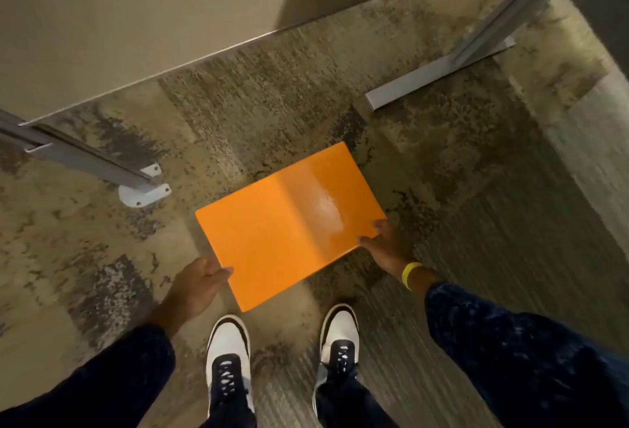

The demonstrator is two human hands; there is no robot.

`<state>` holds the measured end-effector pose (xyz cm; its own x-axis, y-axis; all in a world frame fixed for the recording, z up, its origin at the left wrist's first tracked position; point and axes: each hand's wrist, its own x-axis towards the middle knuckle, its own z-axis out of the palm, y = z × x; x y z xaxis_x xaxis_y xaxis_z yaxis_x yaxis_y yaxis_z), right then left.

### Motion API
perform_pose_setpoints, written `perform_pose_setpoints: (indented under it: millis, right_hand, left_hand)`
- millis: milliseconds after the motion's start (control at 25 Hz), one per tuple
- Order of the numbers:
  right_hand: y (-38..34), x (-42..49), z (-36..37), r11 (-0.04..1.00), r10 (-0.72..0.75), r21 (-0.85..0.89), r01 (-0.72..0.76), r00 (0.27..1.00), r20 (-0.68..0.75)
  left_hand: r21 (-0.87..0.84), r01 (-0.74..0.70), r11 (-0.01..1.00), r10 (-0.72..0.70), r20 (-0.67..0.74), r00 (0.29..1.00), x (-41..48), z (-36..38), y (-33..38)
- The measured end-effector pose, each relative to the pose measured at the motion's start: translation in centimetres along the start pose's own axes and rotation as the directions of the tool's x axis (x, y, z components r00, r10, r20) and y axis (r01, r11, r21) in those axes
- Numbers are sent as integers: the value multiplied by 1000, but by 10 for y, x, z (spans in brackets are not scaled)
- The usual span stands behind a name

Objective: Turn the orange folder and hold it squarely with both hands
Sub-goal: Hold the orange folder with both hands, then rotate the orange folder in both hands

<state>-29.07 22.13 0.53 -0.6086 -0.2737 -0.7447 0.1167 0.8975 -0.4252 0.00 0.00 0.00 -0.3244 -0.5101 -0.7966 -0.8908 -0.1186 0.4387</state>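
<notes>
A flat orange folder hangs in the air above the carpet, in front of my feet, its long sides running from lower left to upper right. My left hand grips its near left edge with the thumb on top. At the near right corner my right hand pinches the folder's edge; a yellow band circles that wrist. The folder sits skewed relative to my body, with light glaring off its right half.
Patterned carpet covers the floor. A grey table leg with a white foot stands at the left, and another grey metal foot lies at the upper right. A beige tabletop spans the upper left. My two shoes are below the folder.
</notes>
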Motion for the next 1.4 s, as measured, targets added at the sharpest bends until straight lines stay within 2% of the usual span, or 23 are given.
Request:
perform_pose_setpoints:
  millis: [80, 200, 440, 680, 800, 880, 1080, 1200, 1400]
  right_hand:
    - [6, 14, 4, 999, 28, 36, -26, 998, -51]
    - [15, 37, 1, 997, 50, 58, -42, 987, -153]
    - [21, 83, -9, 997, 66, 37, -62, 991, -115]
    - [23, 100, -1, 998, 2, 66, 4, 996, -88]
    - [29, 99, 2, 993, -22, 116, 34, 994, -105]
    - [34, 98, 4, 989, -38, 140, 51, 994, -98]
    - [45, 100, -9, 962, -31, 264, 74, 986, -164]
    - [57, 110, -33, 939, -3, 337, 68, 982, -188]
    - [80, 134, -86, 917, 15, 386, 97, 961, -277]
  left_hand:
    - [-13, 63, 998, -63, -61, 996, 17, 12, -6]
    - [-208, 151, 966, -171, -86, 981, 33, 28, -9]
    - [-507, 134, 851, -199, -76, 977, 73, 50, -20]
    - [-615, 153, 774, -256, -83, 963, 90, 67, -24]
    - [-626, 127, 769, -291, -167, 942, 91, 72, -17]
    - [-583, 102, 806, -309, -267, 913, 90, 72, -9]
    - [-487, 32, 873, -245, -381, 892, 93, 76, 24]
    - [-482, -25, 876, -185, -382, 905, 102, 88, 57]
    - [-502, -114, 857, -37, -281, 959, 136, 121, 119]
